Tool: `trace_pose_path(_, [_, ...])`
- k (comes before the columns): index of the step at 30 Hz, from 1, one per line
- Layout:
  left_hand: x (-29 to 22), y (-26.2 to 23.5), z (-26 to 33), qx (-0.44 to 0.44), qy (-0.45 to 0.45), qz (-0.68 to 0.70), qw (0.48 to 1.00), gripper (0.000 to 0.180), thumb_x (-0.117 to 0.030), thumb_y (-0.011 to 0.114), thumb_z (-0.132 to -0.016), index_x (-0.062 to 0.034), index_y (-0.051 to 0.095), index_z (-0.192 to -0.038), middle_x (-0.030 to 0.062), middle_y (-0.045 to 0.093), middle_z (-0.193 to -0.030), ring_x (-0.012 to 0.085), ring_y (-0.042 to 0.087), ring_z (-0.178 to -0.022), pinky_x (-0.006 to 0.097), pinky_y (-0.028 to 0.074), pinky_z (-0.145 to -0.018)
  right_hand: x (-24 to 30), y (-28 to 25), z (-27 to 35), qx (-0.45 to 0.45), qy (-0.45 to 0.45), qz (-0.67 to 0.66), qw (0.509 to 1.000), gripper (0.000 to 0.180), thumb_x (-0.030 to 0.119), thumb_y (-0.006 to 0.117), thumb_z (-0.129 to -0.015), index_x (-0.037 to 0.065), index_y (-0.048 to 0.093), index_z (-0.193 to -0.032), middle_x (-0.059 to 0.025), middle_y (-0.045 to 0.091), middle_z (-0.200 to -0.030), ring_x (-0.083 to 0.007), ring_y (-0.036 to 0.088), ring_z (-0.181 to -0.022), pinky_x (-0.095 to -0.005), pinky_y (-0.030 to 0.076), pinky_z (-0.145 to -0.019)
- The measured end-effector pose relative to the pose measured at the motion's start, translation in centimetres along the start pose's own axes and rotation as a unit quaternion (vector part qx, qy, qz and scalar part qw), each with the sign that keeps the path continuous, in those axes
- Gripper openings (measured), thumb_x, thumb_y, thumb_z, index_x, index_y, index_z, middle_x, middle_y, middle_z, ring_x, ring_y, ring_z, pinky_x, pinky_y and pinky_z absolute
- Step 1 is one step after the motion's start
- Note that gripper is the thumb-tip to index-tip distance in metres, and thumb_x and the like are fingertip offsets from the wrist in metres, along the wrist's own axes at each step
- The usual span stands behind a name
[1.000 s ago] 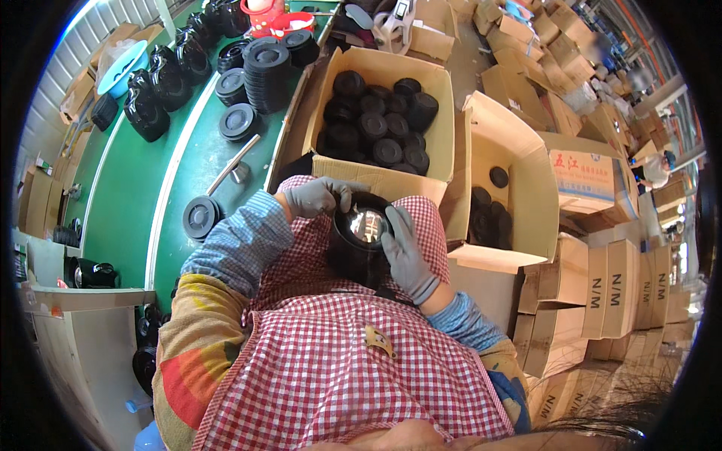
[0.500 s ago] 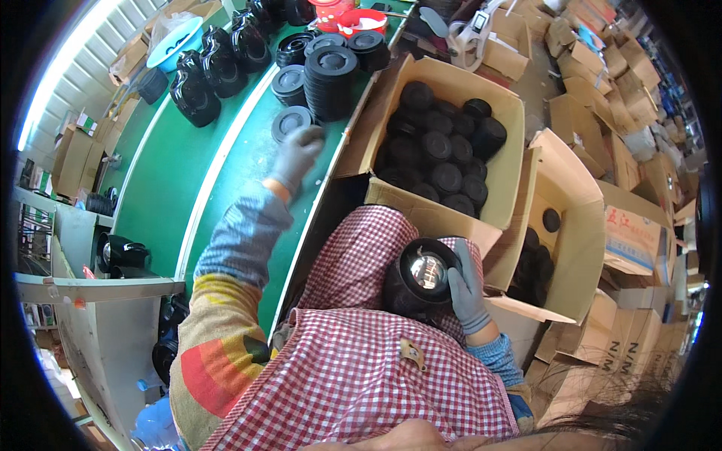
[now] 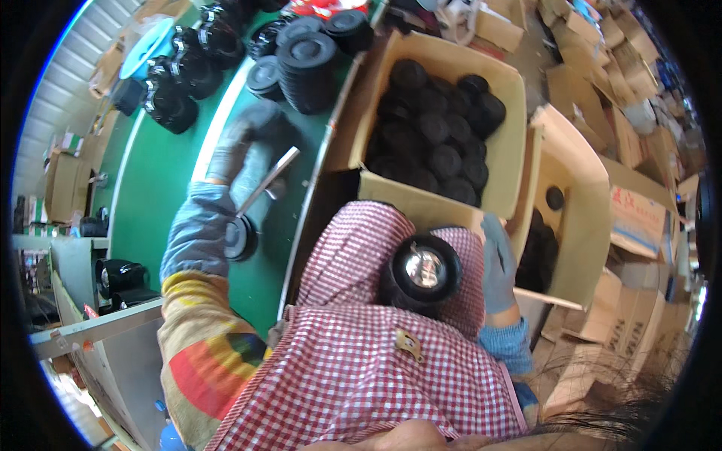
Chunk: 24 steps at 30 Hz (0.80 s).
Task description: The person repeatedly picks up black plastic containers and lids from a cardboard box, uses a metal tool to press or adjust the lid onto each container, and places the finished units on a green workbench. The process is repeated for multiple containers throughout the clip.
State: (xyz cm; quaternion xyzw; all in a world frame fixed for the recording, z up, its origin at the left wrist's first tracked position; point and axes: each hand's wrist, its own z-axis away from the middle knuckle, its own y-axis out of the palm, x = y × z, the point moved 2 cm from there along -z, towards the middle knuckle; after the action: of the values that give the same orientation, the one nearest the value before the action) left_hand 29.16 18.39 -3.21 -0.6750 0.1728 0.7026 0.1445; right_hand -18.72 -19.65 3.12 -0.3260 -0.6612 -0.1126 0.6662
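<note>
Steadying the flask body: the black flask body [image 3: 419,282] rests mouth-up on the gingham-covered lap [image 3: 353,244], its inside mirror-bright; neither hand appears to hold it, so the legs had best stay firm and level.
Left hand at the bench: the gloved left hand [image 3: 232,146] is blurred, over the green workbench [image 3: 162,169], against or just beside a black lid [image 3: 263,118]; I cannot tell whether its fingers pinch it.
Lid hold: thumb and fingers on opposite sides of the rim should serve best, with care around the silver rod [image 3: 268,180] near it.
Right hand by the carton: the right hand [image 3: 498,269] has straight fingers close together, nothing visible in its grasp, near the open carton [image 3: 585,240].
Flask to hands: just left of the right hand, apart from it; well apart from the left, which is across the bench edge.
</note>
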Motion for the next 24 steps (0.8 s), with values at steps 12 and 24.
trace_pose_path(12, [-12.3,26.2,18.0,0.468,0.086,0.062,0.878,0.056,-0.027,0.063,-0.102,-0.0010,0.043,-0.147,0.0124,0.056,-0.133,0.0229,0.052,-0.127,0.037,0.041,-0.111,6.9,3.1,-3.6,0.275,0.027,-0.231,0.933,0.080,0.064,0.037,-0.103,-0.007,0.059,-0.132,-0.0206,0.064,-0.132,-0.0261,0.060,-0.125,-0.0374,0.041,-0.112])
trace_pose_path(24, [-4.8,30.3,19.5,0.428,0.140,0.036,0.892,0.047,-0.034,0.036,-0.111,0.0003,0.066,-0.122,0.0158,0.065,-0.126,0.0296,0.061,-0.120,0.040,0.043,-0.110,2.7,2.5,1.8,0.172,-0.171,-0.105,0.964,0.046,0.042,0.070,-0.092,-0.001,0.075,-0.106,-0.0161,0.071,-0.119,-0.0310,0.060,-0.124,-0.0479,0.031,-0.119])
